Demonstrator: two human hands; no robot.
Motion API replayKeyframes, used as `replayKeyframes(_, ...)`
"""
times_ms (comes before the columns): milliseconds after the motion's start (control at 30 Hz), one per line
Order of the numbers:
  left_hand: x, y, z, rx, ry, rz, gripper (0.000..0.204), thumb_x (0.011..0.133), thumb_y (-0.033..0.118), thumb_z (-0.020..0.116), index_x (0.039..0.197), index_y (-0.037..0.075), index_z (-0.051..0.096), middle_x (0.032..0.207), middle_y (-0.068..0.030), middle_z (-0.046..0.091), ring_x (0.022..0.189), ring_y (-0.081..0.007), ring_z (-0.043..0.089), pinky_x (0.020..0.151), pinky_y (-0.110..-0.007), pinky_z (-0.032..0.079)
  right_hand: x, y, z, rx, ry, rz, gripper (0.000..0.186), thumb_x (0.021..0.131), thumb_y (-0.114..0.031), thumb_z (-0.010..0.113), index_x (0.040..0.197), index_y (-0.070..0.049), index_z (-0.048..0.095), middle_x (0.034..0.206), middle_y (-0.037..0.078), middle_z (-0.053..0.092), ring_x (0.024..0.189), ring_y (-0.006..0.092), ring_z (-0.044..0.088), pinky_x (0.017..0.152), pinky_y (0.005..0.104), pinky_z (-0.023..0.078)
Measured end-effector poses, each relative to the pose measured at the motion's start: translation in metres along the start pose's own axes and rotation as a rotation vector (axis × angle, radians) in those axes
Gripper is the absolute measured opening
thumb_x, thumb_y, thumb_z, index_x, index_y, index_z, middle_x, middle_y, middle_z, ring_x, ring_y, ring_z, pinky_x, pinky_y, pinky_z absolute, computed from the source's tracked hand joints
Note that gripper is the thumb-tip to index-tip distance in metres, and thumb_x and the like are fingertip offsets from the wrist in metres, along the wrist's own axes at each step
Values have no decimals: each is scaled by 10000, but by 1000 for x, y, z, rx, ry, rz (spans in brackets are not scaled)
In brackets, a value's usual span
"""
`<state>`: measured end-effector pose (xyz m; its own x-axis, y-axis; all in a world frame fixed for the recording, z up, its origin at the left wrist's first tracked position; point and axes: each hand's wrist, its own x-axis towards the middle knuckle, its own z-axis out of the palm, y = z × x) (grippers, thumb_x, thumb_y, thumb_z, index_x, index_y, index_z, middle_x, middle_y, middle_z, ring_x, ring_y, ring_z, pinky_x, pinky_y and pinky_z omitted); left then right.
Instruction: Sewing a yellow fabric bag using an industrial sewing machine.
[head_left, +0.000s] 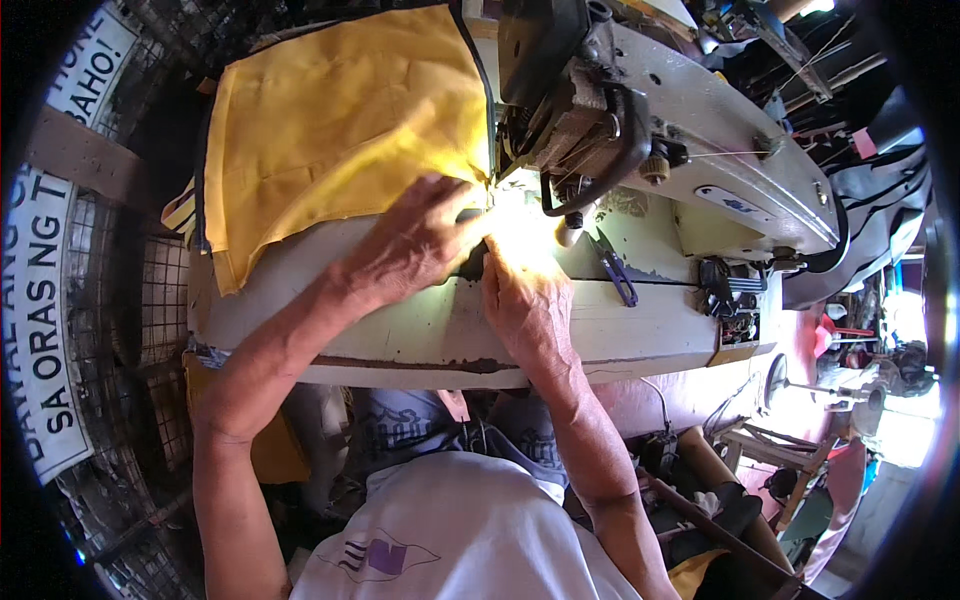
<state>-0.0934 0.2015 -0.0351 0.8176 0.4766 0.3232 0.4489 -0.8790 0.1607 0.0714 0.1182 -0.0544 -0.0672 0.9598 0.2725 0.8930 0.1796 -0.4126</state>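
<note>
A yellow cloth piece (pixel 340 130) edged with dark binding lies across the left of the sewing machine table (pixel 400 335). Its bound right edge runs to the needle area of the sewing machine (pixel 690 120). My left hand (pixel 420 235) is closed at the cloth's near right corner, thumb and fingers pinching near the binding. Close beside it, my right hand (pixel 527 295) has its fingers curled together just in front of the needle area. Bright lamp glare washes out its fingertips, so what they grip is hard to make out. Something dark shows between the two hands.
Purple-handled thread snips (pixel 615 268) lie on the table right of my right hand. A dark curved bar (pixel 625 165) juts from the machine head above the work. Grey-black material (pixel 870 215) hangs at the far right. Wire mesh (pixel 160 290) stands at the left.
</note>
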Motion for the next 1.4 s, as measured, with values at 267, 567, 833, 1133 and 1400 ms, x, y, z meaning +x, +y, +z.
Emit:
replayKeyframes(267, -11, 0, 21, -58, 136, -31, 348, 884, 162, 609, 1220, 80, 647, 1267, -123, 581, 1260, -310, 506, 1090, -478, 373, -38, 53, -34, 56, 248, -47, 237, 830, -70, 723, 1066, -86, 712, 983, 103, 615, 986, 285, 573, 885, 420, 490)
replayKeyframes(567, -11, -19, 25, -130, 59, -43, 321, 904, 201, 644, 1219, 173, 701, 1250, -105, 579, 1230, -298, 498, 1149, -473, 335, -74, 128, -96, -270, 266, 83, 284, 875, -88, 717, 1159, -79, 700, 1151, 115, 608, 1069, 306, 576, 932, 442, 472)
replayKeyframes(833, -18, -19, 26, -130, 87, -75, 326, 895, 200, 654, 1215, 168, 703, 1231, -105, 590, 1248, -314, 492, 1183, -474, 303, 16, 215, -258, -463, 626, 36, 311, 988, -238, 632, 1221, -35, 671, 1095, 165, 641, 985, 296, 629, 880, 393, 495)
replayKeyframes(1133, -11, -16, 23, -143, 112, -55, 318, 885, 199, 667, 1194, 139, 712, 1230, -91, 601, 1238, -291, 500, 1180, -465, 314, 82, 412, -340, -202, 75, 534, 383, 972, -295, 522, 1173, -22, 700, 1141, 172, 697, 975, 244, 673, 890, 365, 513)
replayKeyframes(1400, -8, -16, 23, -208, 127, -50, 311, 874, 175, 673, 1178, 130, 717, 1225, -82, 599, 1233, -290, 497, 1170, -451, 326, -3, 344, -259, 271, 1020, 355, 431, 1044, -320, 526, 1297, 11, 638, 1180, 107, 682, 1060, 206, 631, 918, 340, 493)
